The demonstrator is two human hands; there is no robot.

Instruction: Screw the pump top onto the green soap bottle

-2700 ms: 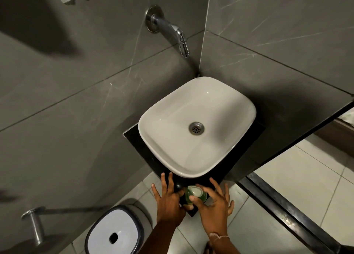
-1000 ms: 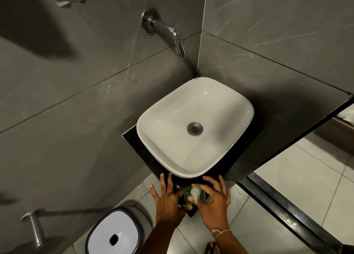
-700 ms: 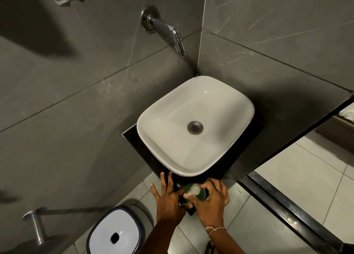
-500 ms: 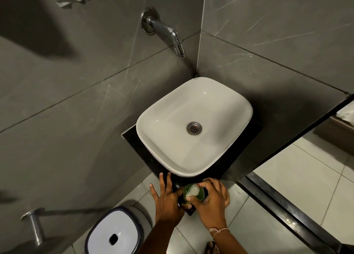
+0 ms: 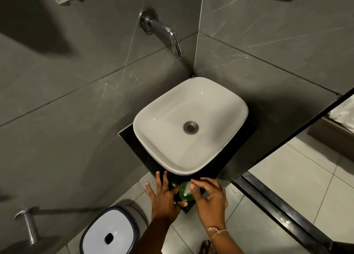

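The green soap bottle (image 5: pixel 184 192) stands on the near corner of the black counter (image 5: pixel 134 144), just in front of the white basin. Its pale pump top (image 5: pixel 186 189) sits on the bottle's neck, seen from above. My left hand (image 5: pixel 162 196) steadies the bottle from the left, thumb wrapped under its near side, fingers spread on the counter. My right hand (image 5: pixel 209 200) comes in from the right, with thumb and fingertips pinched on the pump top. The bottle's lower body is hidden by both hands.
A white basin (image 5: pixel 189 127) with a metal drain fills the counter. A chrome tap (image 5: pixel 166 33) juts from the grey wall above it. A white-lidded bin (image 5: pixel 108 232) stands on the tiled floor at lower left. A metal wall peg (image 5: pixel 28 223) sticks out at far left.
My right hand has turned on the pump top, fingers shifting round from a wrapped grip to a fingertip pinch. The pump's spout has swung round. My left hand stays on the bottle.
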